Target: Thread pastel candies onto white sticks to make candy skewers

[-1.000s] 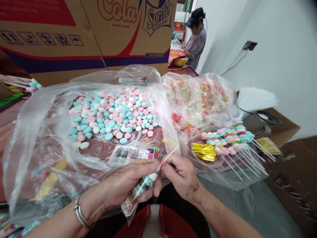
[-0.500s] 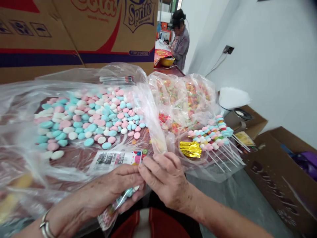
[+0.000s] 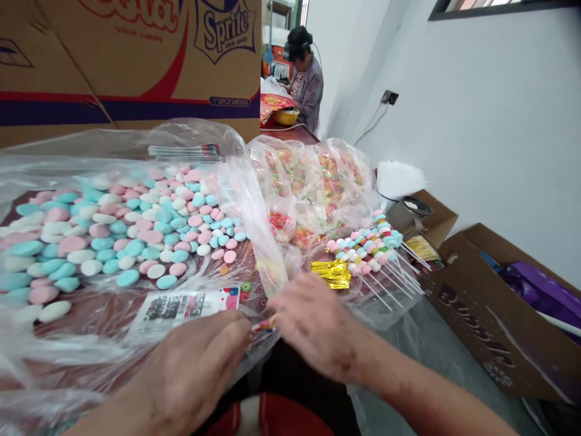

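Just above my lap, both hands come together over a narrow candy packet. Only a short multicoloured piece of it shows; my fingers and palms hide the rest. My left hand is closed on its left end, back of the hand up. On the other end, the curled fingers of my right hand are closed, somewhat blurred. Beyond the left hand lie a printed label sheet and many pink, blue and white candies. Gold twist ties lie past the right hand, beside marshmallow skewers.
Clear plastic bags cover the table, with gummy candies at the back. A large cardboard box stands behind. At right are an open carton and a metal mug. Another person works farther off.
My view has swung to the right. The clear packet, seen earlier below my left hand with blue and pink candy, is now mostly hidden, with a multicoloured part between my hands.
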`<state>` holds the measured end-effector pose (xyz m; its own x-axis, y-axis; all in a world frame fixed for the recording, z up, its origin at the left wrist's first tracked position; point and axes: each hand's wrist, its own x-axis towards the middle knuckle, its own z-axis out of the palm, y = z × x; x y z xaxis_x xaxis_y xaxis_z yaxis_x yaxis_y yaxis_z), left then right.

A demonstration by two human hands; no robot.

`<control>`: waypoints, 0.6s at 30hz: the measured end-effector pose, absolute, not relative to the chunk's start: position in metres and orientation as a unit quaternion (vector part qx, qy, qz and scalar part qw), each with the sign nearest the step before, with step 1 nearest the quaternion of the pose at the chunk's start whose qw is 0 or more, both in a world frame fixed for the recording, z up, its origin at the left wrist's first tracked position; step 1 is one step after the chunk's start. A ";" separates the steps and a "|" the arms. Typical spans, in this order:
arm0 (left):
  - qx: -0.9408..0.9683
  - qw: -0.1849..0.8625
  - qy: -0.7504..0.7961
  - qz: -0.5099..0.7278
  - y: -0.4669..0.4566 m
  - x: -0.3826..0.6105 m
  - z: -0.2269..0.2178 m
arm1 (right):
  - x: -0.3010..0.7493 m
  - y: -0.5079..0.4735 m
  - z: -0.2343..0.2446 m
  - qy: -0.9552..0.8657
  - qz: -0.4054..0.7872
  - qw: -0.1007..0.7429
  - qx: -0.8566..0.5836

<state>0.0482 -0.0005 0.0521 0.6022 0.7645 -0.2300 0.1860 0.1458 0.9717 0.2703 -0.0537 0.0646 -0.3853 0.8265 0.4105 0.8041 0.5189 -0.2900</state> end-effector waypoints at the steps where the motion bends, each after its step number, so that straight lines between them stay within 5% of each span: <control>1: 0.638 0.614 0.401 0.236 0.002 0.046 0.055 | 0.284 -0.051 0.065 -0.814 -0.001 0.268 -0.516; 4: 0.702 0.496 0.439 0.262 0.010 0.040 0.064 | 0.326 -0.041 0.059 -0.766 -0.024 0.131 -0.629; 8: 0.694 0.498 0.442 0.275 0.015 0.040 0.071 | 0.353 -0.032 0.043 -0.736 -0.022 -0.087 -0.671; 18: 0.605 0.605 0.442 0.269 0.013 0.047 0.076 | 0.349 -0.034 0.050 -0.713 -0.022 -0.114 -0.691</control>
<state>0.0470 0.0126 0.0756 0.4639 0.8609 -0.2089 0.2096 0.1225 0.9701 0.3485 -0.0337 0.0499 -0.0183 0.9910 -0.1328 0.9810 0.0434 0.1889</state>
